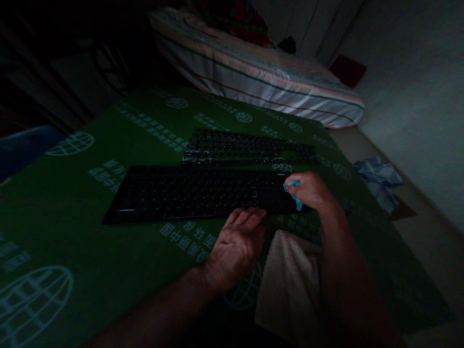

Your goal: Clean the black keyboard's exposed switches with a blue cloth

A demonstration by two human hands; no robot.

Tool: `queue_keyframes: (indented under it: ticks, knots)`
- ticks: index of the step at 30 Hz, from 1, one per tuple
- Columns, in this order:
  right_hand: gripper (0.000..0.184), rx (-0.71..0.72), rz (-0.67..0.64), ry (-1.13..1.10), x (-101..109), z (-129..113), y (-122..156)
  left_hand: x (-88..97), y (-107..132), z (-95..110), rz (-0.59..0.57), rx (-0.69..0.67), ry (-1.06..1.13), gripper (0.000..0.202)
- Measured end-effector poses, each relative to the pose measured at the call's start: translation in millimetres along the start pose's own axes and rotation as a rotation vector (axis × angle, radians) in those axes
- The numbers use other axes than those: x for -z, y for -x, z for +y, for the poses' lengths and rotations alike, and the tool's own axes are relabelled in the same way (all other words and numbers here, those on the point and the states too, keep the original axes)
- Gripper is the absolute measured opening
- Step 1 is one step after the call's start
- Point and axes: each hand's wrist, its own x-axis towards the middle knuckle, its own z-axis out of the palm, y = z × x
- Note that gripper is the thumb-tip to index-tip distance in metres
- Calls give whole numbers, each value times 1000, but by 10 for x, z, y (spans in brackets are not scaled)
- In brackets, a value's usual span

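A black keyboard base (188, 195) lies across the green board, its keycaps off. My left hand (241, 241) rests at its front edge, fingers stretched out and touching the rim. Over the base's right end, my right hand (308, 188) is closed, pinching a small light-blue cloth (298, 203) against the number-pad area. The dim light hides the cloth's exact shape. Behind the base, the loose black keycaps (232, 145) are laid out in rows on the board.
A beige towel (286, 275) lies near my right forearm on the green board (108, 270). Beyond stands a bed with a striped sheet (261, 82). Crumpled blue-white packaging (379, 176) is on the floor at right, by the pale wall (416, 96). A dark blue object (29, 145) is at left.
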Motion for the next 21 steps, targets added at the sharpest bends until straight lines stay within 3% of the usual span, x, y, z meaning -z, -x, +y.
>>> queue_keyframes:
  ticks: [21]
  knots:
    - [16,35,-113,-12,36,-9,29,0,2,0,-9,8,9,16]
